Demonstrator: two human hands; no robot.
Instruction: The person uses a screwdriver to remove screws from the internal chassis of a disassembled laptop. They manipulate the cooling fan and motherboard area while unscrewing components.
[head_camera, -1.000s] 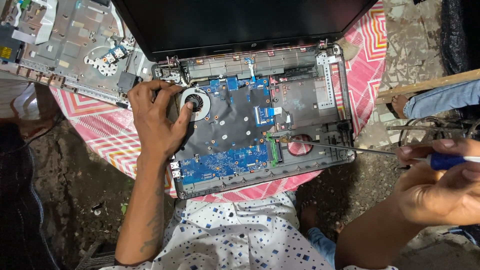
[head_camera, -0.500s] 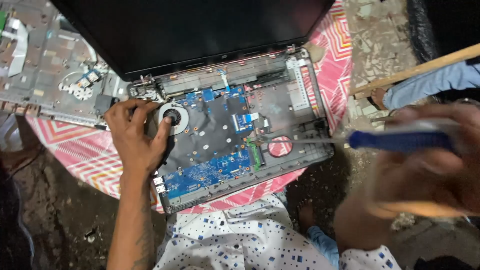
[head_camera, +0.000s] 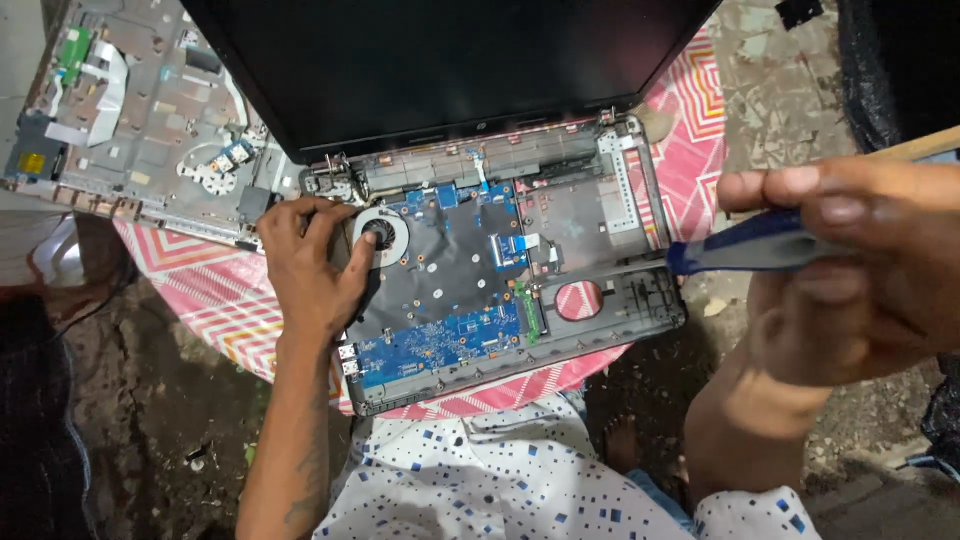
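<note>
An opened laptop base (head_camera: 500, 290) lies on a small table covered with a pink and white patterned cloth (head_camera: 690, 130), its keyboard deck removed so the dark shielded board and a blue circuit board (head_camera: 435, 345) near the front edge show. The black screen lid (head_camera: 430, 60) is folded back over the far edge of the table.

The left hand (head_camera: 310, 270) rests on the left side of the base, palm down and fingers loosely spread, holding nothing; its thumb lies right against the round cooling fan (head_camera: 380, 233) at the base's far left corner, and the fingertips reach toward the hinge there.

The right hand (head_camera: 860, 270) is raised close to the camera, off the right edge of the table and well apart from the base. It is closed around a blue-handled screwdriver (head_camera: 745, 245), fingers wrapped over the handle, which points left toward the laptop. The hand is blurred, so I cannot make out the tool's tip.

The detached grey keyboard deck (head_camera: 140, 120) lies upside down at the far left corner of the table, ribbon cables showing on it. Below, a white garment with blue squares (head_camera: 500, 480) covers the person's lap at the near edge.
</note>
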